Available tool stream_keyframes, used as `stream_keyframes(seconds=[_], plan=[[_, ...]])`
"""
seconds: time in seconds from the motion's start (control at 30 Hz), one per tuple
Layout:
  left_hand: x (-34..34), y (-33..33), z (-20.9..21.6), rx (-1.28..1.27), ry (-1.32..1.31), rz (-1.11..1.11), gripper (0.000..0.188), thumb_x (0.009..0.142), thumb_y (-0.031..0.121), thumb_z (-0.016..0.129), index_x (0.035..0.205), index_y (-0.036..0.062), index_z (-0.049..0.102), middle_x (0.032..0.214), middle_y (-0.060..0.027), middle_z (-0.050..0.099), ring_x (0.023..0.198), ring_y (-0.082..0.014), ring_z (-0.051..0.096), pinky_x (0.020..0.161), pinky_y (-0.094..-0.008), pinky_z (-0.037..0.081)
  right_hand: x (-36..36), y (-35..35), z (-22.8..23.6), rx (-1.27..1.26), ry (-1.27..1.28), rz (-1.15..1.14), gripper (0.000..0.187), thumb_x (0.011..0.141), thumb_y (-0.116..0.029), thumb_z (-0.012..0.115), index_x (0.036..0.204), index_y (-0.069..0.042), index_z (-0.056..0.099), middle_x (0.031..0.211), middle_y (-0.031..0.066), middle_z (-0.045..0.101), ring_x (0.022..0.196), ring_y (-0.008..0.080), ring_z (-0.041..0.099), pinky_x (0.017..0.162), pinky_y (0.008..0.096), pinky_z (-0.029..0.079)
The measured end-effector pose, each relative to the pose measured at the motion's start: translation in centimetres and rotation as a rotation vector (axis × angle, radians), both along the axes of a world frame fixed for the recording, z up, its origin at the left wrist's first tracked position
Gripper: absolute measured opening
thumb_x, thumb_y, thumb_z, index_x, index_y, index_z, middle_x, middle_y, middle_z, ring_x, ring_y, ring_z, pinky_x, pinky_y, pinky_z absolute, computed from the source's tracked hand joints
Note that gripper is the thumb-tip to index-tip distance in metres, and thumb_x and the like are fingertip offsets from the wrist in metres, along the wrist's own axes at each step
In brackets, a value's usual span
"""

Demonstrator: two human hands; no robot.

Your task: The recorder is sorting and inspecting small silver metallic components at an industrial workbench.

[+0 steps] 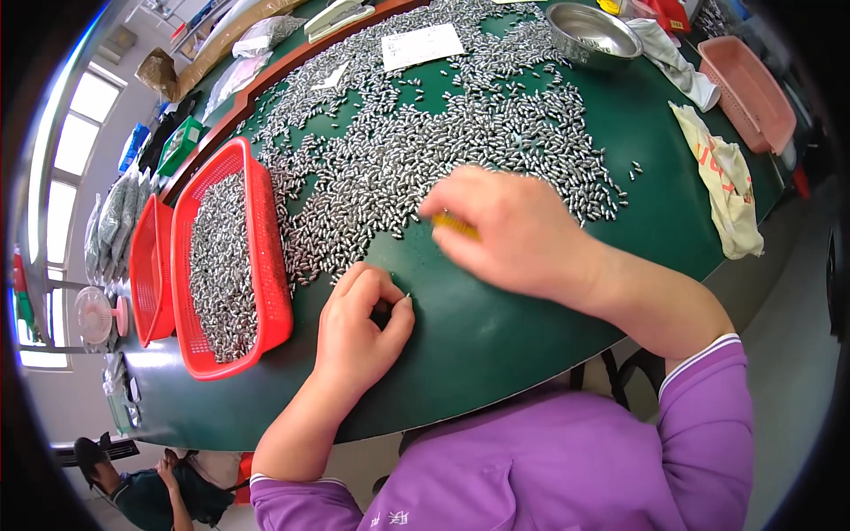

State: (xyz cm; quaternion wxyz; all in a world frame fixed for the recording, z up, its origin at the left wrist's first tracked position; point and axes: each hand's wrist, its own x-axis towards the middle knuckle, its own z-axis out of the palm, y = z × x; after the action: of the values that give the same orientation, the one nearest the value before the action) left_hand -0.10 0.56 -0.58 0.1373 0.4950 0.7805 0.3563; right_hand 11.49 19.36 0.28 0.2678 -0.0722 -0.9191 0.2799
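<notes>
A wide spread of small silver metal pieces with tapered ends covers much of the green table. My left hand rests at the near edge of this spread, fingers curled and thumb bent toward the index finger. A tiny light speck shows at its fingertips, too small to name. Over the front of the spread, my right hand is closed round a yellow object, slightly blurred; most of that object is hidden by the fingers. Left of my left hand stands a red plastic basket partly filled with the same metal pieces.
A second red basket stands beyond the first. At the back are a paper sheet and a steel bowl. A cloth bag and pink basket lie at the right. Another person sits at lower left.
</notes>
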Motion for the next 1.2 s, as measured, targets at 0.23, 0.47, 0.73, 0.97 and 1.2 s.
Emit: stream_keyframes(seconds=[0.23, 0.47, 0.73, 0.97, 1.2], plan=[[-1.5, -0.4, -0.1, 0.401, -0.645, 0.129, 0.012, 0.090, -0.005, 0.056, 0.088, 0.0027, 0.048, 0.096, -0.0094, 0.059, 0.073, -0.0091, 0.057, 0.068, -0.0219, 0.048, -0.8, 3.6, -0.8, 0.353, 0.007, -0.223, 0.019, 0.081, -0.014, 0.069, 0.100, -0.012, 0.066, 0.090, 0.0051, 0.059, 0.088, 0.0264, 0.059, 0.075, 0.0383, 0.050], [-2.4, -0.5, 0.0, 0.641, -0.809, 0.176, 0.011, 0.093, -0.002, 0.052, 0.088, 0.0051, 0.045, 0.096, -0.0105, 0.059, 0.070, -0.0090, 0.053, 0.066, -0.0232, 0.045, -0.6, -0.3, -0.5, 0.283, 0.088, 0.281, 0.031, 0.070, -0.005, 0.069, 0.100, -0.012, 0.071, 0.083, 0.0027, 0.057, 0.077, 0.0231, 0.058, 0.070, 0.0369, 0.048], [-2.7, -0.4, -0.9, 0.635, -0.799, 0.167, 0.012, 0.092, -0.002, 0.056, 0.089, 0.0062, 0.047, 0.098, -0.0071, 0.058, 0.072, -0.0055, 0.052, 0.064, -0.0197, 0.043, -1.8, -1.8, -1.8, 0.363, -0.096, 0.285, 0.037, 0.078, -0.009, 0.063, 0.115, -0.015, 0.067, 0.089, 0.0030, 0.054, 0.083, 0.0218, 0.055, 0.073, 0.0353, 0.045], [-2.4, -0.2, -0.9, 0.610, -0.738, 0.115, 0.014, 0.089, -0.003, 0.057, 0.089, 0.0058, 0.047, 0.097, -0.0055, 0.058, 0.077, -0.0048, 0.052, 0.068, -0.0204, 0.045, -1.3, -1.2, -0.8, 0.459, -0.102, 0.407, 0.030, 0.078, -0.016, 0.066, 0.107, -0.020, 0.071, 0.085, -0.0005, 0.055, 0.079, 0.0184, 0.056, 0.070, 0.0341, 0.046], [-2.4, -0.4, -1.0, 0.564, -0.718, 0.090, 0.015, 0.087, -0.003, 0.058, 0.088, 0.0057, 0.046, 0.096, -0.0054, 0.059, 0.077, -0.0059, 0.053, 0.069, -0.0219, 0.046, -0.6, 0.7, 0.7, 0.480, 0.025, 0.321, 0.027, 0.064, -0.006, 0.070, 0.088, -0.017, 0.073, 0.083, -0.0009, 0.060, 0.074, 0.0197, 0.057, 0.064, 0.0329, 0.048]])
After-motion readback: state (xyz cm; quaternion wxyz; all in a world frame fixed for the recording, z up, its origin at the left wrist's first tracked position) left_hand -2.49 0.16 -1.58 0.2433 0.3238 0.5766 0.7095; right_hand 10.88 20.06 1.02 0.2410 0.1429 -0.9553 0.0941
